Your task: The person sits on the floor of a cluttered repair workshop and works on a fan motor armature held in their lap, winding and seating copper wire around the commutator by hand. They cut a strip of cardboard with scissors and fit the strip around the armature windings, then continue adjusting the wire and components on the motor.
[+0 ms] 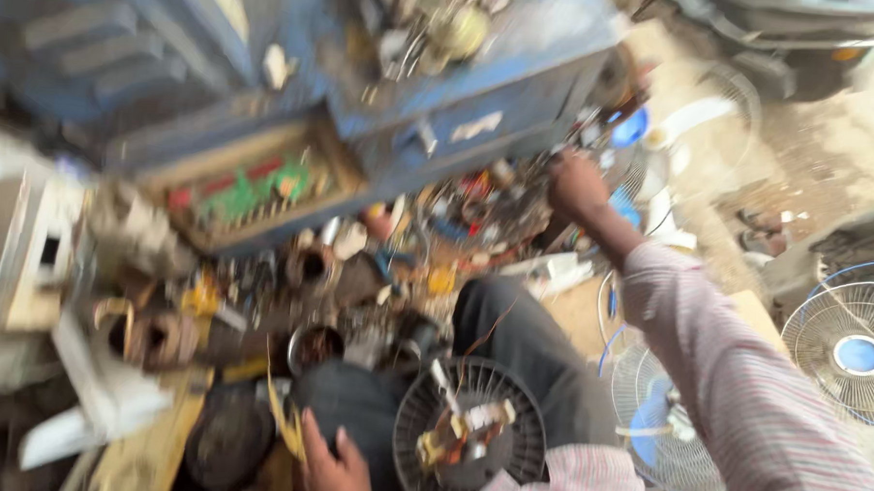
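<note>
1. The right hand (pixel 577 186) is stretched far forward into the pile of small parts (pixel 477 213) below the blue metal cabinet (pixel 461 101). The picture is blurred, so I cannot tell if its fingers are together or apart, or if they hold something.
2. The left hand (pixel 335 468) rests low, near the bottom edge of the view, with fingers slightly apart, just beside the black fan guard with the motor (pixel 469 435) on the lap.
3. The fan guard leans against the dark trouser leg (pixel 521 345).
4. I judge a good reach needs the left hand to steady the guard, so that it does not slide while the body leans.
5. White fan grilles (pixel 845 347) lie on the floor at the right.
</note>
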### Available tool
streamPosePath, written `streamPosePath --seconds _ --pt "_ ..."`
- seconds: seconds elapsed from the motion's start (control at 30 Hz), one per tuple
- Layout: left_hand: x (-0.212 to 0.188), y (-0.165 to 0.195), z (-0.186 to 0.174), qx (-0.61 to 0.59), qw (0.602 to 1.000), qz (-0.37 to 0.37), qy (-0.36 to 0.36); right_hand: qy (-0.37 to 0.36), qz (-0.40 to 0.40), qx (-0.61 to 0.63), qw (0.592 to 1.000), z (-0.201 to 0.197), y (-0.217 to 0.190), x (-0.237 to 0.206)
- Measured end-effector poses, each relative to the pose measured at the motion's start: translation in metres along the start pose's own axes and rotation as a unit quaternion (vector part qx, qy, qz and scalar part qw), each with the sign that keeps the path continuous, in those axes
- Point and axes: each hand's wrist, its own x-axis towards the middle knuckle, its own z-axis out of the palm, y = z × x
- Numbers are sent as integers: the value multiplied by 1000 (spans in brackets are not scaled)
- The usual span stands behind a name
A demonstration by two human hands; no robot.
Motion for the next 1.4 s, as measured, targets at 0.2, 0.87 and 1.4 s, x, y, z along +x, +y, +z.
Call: streamPosePath --seconds 0.2,0.87,1.4 --pt "13 1 14 128 992 8 -18 -136 -54 -131 981 -11 -12 8" --pt "15 8 -10 10 1000 16 25 197 -62 171 963 -51 -17 -144" --pt "-8 6 -34 43 991 82 95 -107 5 250 962 -25 -22 -286"
